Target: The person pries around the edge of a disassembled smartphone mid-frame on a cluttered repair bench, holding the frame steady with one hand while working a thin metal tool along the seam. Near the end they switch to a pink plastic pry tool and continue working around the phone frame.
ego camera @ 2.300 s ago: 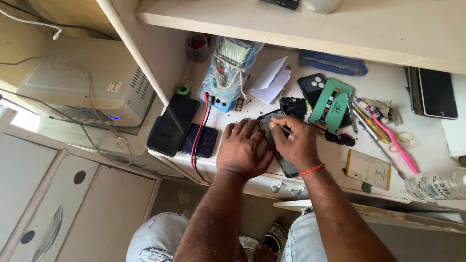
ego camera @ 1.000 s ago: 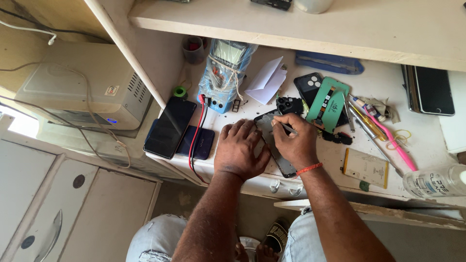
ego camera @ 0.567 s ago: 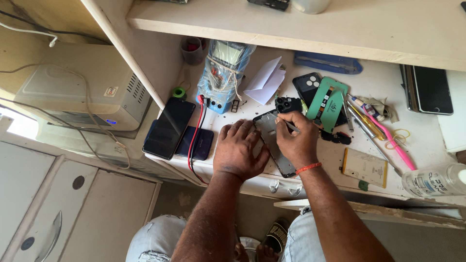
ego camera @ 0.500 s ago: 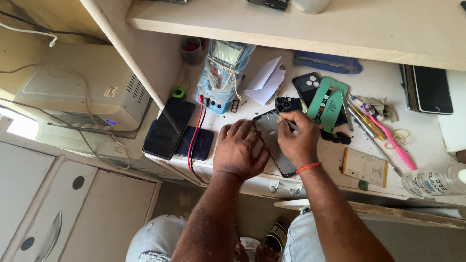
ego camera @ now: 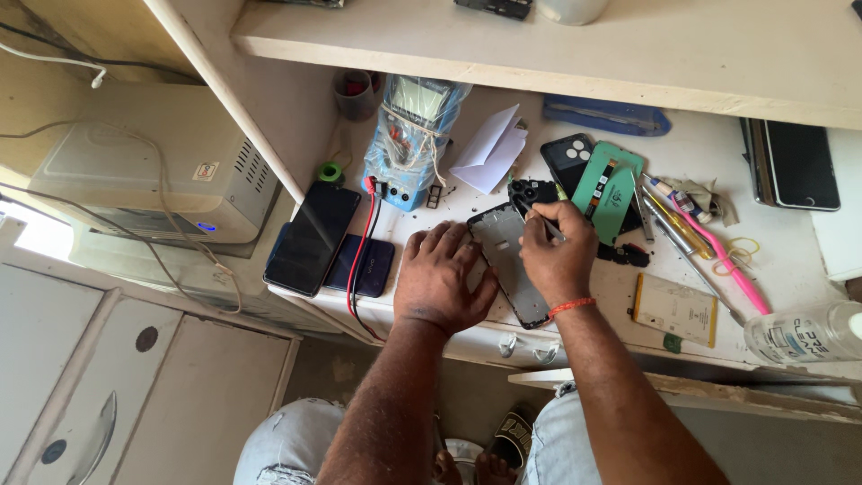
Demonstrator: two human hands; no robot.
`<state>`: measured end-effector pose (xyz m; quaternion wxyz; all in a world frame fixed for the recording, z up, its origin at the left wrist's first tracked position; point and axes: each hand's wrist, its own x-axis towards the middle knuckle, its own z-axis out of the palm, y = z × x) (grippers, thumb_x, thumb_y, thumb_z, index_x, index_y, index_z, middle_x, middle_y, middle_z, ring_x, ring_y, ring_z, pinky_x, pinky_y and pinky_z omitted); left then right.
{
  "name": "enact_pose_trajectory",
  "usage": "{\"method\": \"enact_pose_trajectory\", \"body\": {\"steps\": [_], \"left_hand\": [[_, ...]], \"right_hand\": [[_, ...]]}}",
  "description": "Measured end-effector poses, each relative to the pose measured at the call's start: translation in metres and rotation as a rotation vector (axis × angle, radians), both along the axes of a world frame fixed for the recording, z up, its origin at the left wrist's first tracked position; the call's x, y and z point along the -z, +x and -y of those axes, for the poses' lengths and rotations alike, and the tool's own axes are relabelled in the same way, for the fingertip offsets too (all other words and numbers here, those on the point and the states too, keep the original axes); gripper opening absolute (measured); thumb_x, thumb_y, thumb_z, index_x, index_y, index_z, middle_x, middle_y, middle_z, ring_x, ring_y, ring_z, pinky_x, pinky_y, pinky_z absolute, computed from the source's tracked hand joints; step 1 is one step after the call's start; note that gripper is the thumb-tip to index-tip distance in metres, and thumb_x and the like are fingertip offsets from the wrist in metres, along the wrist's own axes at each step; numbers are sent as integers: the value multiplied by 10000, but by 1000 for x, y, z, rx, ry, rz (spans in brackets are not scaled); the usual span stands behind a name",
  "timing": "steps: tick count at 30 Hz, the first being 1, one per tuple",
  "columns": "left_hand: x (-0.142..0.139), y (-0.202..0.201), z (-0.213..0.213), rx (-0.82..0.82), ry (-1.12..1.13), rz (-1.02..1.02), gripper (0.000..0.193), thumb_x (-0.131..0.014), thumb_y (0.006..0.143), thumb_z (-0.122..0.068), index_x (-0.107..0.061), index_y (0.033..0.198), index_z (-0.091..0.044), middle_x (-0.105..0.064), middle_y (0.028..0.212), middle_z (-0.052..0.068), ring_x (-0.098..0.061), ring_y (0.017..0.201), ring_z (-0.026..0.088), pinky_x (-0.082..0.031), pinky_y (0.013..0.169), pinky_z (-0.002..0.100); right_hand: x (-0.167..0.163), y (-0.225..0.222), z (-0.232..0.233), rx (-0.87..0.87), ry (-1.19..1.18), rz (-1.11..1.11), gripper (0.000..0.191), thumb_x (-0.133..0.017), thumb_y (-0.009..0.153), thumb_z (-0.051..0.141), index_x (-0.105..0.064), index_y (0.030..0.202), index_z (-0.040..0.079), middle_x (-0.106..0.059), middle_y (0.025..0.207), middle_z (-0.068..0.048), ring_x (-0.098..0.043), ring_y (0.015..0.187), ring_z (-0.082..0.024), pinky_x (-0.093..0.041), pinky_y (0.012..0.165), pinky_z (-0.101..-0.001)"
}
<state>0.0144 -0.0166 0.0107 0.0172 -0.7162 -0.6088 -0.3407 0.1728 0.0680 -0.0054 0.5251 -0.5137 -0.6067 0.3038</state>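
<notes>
Two hands at an opened phone near the bench's front edge.
The right hand [ego camera: 558, 250] pinches a thin tool [ego camera: 537, 220], tip at the top of the phone frame [ego camera: 509, 260]; the left hand [ego camera: 442, 278] lies flat, fingers spread, pressing the frame's left side. A green phone back [ego camera: 609, 187] lies just right; a multimeter [ego camera: 409, 139] stands behind, toward the back.

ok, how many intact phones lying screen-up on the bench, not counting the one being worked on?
3. Two side by side at the left edge: a larger phone and a smaller phone. A third phone lies far right. Others may be hidden.
</notes>
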Motion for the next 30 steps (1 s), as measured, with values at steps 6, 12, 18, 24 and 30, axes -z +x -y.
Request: {"method": "enact_pose_trajectory", "body": {"steps": [6, 12, 18, 24, 30], "left_hand": [[1, 0, 0, 2, 11, -5, 395, -720, 812, -352, -736, 1080, -62, -665, 1306, 153, -578, 1281, 345, -412, 1075, 498], [1, 1, 0, -4, 19, -3, 397, -719, 812, -350, -734, 1086, -63, -665, 1306, 151, -580, 1280, 337, -411, 1079, 495], [-1, 0, 0, 2, 12, -4, 407, -724, 804, -351, -734, 1089, -61, -665, 1298, 146, -574, 1284, 334, -410, 1078, 496], [-1, 0, 0, 0, 6, -11, 407, -724, 803, -354, -733, 1081, -57, -667, 1296, 148, -572, 1281, 334, -409, 1081, 499], [0, 0, 0, 1, 21, -16, 418, -713, 804, -348, -736, 1103, -58, -666, 1302, 150, -571, 1285, 332, -406, 1084, 503]], "right_hand": [[-3, 3, 3, -48, 185, 130, 25, -723, 932, 31, -716, 946, 12, -761, 850, -79, -733, 727, -146, -574, 654, -288], [-5, 2, 5, -65, 223, 220, 42, -742, 909, 55, -731, 930, 20, -781, 902, -99, -759, 818, -171, -591, 732, -297], [-6, 0, 5, -165, 191, 189, 49, -733, 912, 69, -732, 936, 26, -784, 877, -90, -763, 780, -150, -593, 703, -288], [-6, 0, 7, -107, 176, 227, 54, -736, 911, 82, -735, 932, 32, -782, 874, -83, -747, 778, -139, -565, 642, -278], [-6, -2, 7, -74, 198, 242, 48, -741, 915, 86, -739, 935, 42, -780, 879, -73, -736, 771, -134, -554, 622, -272]]}}
